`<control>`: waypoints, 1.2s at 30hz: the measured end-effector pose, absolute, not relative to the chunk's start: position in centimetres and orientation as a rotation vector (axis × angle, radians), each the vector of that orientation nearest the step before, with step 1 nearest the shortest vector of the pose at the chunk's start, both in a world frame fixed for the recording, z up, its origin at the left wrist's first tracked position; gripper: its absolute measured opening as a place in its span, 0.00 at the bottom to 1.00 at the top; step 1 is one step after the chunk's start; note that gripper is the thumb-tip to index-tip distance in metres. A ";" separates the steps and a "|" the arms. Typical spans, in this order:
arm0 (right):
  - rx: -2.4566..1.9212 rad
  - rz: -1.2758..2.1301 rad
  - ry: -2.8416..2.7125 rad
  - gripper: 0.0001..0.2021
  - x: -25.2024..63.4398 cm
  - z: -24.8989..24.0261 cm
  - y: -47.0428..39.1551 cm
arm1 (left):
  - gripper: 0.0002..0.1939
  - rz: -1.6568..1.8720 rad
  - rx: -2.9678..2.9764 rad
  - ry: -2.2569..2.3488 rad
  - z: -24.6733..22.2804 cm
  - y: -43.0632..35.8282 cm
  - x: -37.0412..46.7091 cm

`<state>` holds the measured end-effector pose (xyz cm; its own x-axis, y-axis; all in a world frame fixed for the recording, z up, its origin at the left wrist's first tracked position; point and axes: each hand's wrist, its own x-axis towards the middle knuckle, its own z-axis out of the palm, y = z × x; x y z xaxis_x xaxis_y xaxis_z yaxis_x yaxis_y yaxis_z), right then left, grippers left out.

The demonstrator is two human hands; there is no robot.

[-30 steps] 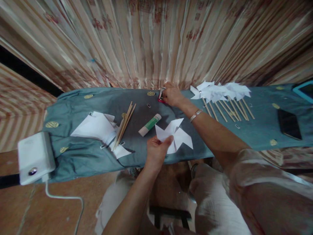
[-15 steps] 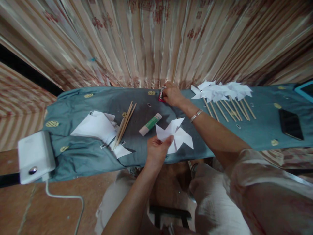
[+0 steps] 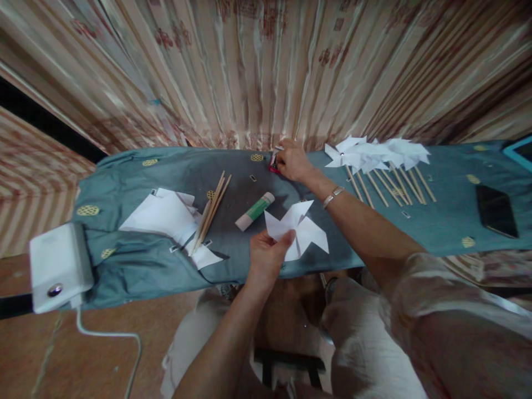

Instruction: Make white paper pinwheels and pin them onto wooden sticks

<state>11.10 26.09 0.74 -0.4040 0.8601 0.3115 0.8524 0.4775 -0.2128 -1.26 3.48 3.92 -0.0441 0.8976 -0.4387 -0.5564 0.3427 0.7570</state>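
Note:
My left hand (image 3: 270, 252) pinches a white paper pinwheel (image 3: 310, 233) between thumb and fingers, above the front edge of the cloth. At the back edge, my right hand (image 3: 293, 159) has its fingers bent at a small red box (image 3: 274, 161). The hand partly covers the box, and what the fingertips hold is hidden. A glue stick (image 3: 255, 211) with a green label lies left of the pinwheel. Beyond my right wrist lie several finished pinwheels (image 3: 374, 154), overlapping, with their wooden sticks (image 3: 390, 185) pointing toward me.
Loose wooden sticks (image 3: 214, 208) rest left of the glue stick, their near ends on paper. Folded white papers (image 3: 162, 216) lie farther left. A white power bank (image 3: 60, 266) with a cable is at the left end. A black phone (image 3: 496, 210) lies at the right.
Both hands stay almost where they were. The right hand is still at the red box and the left hand still holds the pinwheel.

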 end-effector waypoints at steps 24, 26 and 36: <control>-1.494 0.455 -1.874 0.06 12.4 -0.6 27.0 | 0.16 1.228 0.414 1.079 3.8 3.4 -1.1; -1.493 0.478 -1.845 0.06 12.3 -0.4 26.9 | 0.15 1.232 0.408 1.073 3.9 3.5 -1.1; -1.439 0.435 -1.704 0.04 13.3 2.0 23.0 | 0.15 1.221 0.404 1.128 4.3 3.7 -1.2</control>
